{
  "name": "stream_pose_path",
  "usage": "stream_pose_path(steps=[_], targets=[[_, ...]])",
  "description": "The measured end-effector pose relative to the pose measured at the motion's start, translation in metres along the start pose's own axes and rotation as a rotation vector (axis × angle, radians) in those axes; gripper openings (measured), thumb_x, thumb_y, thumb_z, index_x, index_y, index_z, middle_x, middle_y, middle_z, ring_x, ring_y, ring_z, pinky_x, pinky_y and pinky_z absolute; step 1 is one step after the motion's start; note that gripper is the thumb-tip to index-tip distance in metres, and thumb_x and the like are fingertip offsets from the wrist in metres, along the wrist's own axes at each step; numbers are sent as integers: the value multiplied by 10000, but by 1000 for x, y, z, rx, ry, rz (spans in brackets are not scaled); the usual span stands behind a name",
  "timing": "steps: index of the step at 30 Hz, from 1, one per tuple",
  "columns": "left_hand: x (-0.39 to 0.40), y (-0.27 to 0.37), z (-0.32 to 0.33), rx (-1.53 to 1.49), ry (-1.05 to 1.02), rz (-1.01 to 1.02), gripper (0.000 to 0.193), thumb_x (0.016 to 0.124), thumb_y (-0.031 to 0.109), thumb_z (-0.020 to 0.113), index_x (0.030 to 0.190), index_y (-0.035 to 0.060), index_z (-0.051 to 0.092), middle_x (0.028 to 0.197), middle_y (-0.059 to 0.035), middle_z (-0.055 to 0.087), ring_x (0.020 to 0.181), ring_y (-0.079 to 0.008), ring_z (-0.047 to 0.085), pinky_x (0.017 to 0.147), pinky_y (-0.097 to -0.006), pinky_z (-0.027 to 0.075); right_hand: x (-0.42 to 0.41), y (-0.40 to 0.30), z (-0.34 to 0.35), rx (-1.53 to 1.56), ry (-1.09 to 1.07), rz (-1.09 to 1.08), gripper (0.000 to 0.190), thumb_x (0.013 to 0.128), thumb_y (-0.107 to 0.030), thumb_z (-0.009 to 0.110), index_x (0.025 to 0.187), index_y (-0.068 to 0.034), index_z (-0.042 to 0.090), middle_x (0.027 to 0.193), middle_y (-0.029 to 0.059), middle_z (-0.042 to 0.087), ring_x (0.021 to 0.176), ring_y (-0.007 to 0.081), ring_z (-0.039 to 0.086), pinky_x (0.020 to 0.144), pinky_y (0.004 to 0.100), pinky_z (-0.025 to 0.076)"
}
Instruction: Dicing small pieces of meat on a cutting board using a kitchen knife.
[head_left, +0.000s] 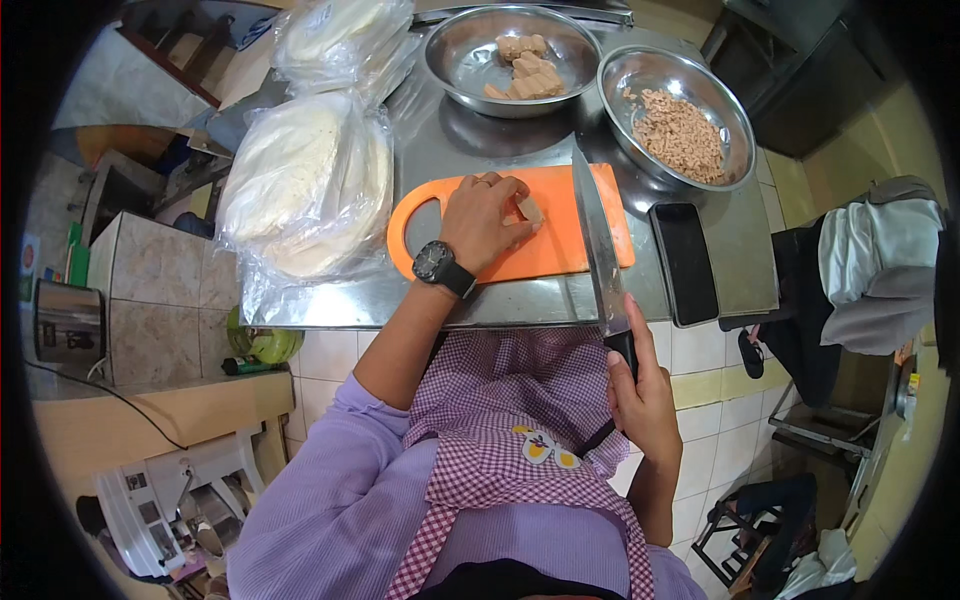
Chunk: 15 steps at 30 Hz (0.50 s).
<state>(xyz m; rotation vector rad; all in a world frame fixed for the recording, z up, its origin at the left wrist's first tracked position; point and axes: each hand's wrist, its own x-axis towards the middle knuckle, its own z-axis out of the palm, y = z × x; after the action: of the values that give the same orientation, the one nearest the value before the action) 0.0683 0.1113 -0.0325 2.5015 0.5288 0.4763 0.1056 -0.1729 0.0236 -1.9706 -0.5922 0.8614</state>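
My left hand (487, 221), with a black watch at the wrist, pinches a short piece of sausage (531, 211) on an orange cutting board (559, 255). In my right hand (641, 390) is the black handle of a long kitchen knife (595, 225); its blade, with small bits stuck to it, points away from me across the board's right part. Behind the board, a steel bowl (457, 82) holds several pale brown sausages (532, 75). To its right, another steel bowl (619, 131) holds finely chopped pieces (679, 135) of the same colour.
Stacked flatbreads in clear plastic bags (300, 180) lie left of the board on the steel table (525, 304). A black smartphone (684, 262) lies to the right, near the front edge. Cloths (870, 262) hang at far right. A green gas cylinder (262, 334) stands below left.
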Motion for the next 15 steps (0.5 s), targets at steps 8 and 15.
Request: stream_pose_path(steps=[8,15], targets=[[3,1,5,-14,16,181,353,775,238,746,1091,86,702,1017,-103,648,985,-313,592,895,-417,455,-2,10,1,-51,33,-90,585,990,-133,485,1541,-162,290,1435,225,498,1243,428,548,972,415,473],[12,1,1,-35,-47,298,214,908,206,636,1035,36,658,972,-119,645,909,-295,607,855,-386,461,-6,-3,-3,24,13,105,583,991,-134,486,1540,-170,293,1425,211,515,1162,389,622,921,393,494]])
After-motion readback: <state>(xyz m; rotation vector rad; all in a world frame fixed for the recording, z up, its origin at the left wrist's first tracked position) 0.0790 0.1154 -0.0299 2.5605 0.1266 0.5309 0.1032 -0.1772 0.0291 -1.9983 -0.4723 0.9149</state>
